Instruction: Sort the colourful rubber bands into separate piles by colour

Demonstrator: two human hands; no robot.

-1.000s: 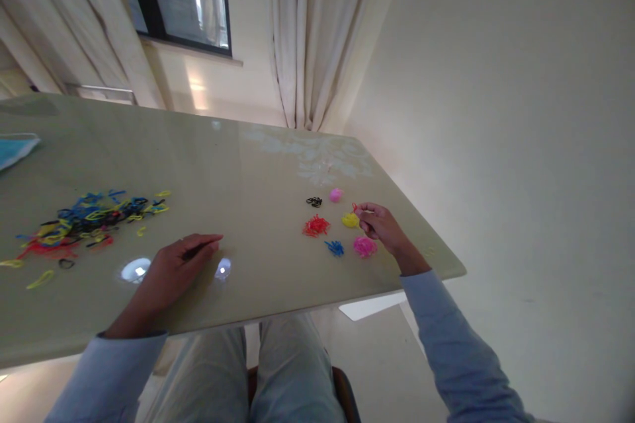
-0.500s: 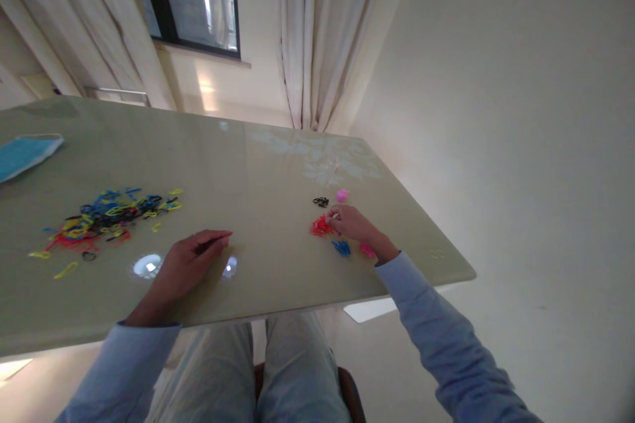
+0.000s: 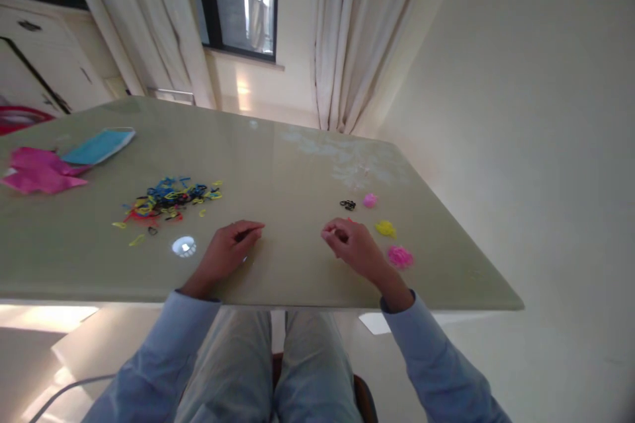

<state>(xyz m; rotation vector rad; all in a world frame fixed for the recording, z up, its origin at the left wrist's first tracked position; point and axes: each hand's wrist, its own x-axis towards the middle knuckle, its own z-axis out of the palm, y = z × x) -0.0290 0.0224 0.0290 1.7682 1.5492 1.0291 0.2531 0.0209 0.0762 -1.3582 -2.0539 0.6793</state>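
Observation:
My left hand (image 3: 229, 251) rests low over the table with thumb and fingers pressed together. Anything between its tips is too small to see. To its left lies a loose heap of small mixed rubber bands (image 3: 171, 197) in blue, black, yellow and red. My right hand (image 3: 353, 250) is curled, fingertips closed toward the thumb, contents hidden. It covers most of the red bands and hides the blue ones. Around it sit small piles of black bands (image 3: 348, 204), pale pink bands (image 3: 370, 200), yellow bands (image 3: 385, 229) and bright pink bands (image 3: 400, 257).
A blue face mask (image 3: 102, 145) and a crumpled pink sheet (image 3: 42, 170) lie at the table's far left. The glossy table (image 3: 292, 178) has its right edge near a plain wall. Curtains (image 3: 342, 39) hang behind it.
My right hand has drawn back left from the red pile, uncovering the yellow one. My view has swung left, bringing the pink sheet into sight. My left hand keeps its closed shape.

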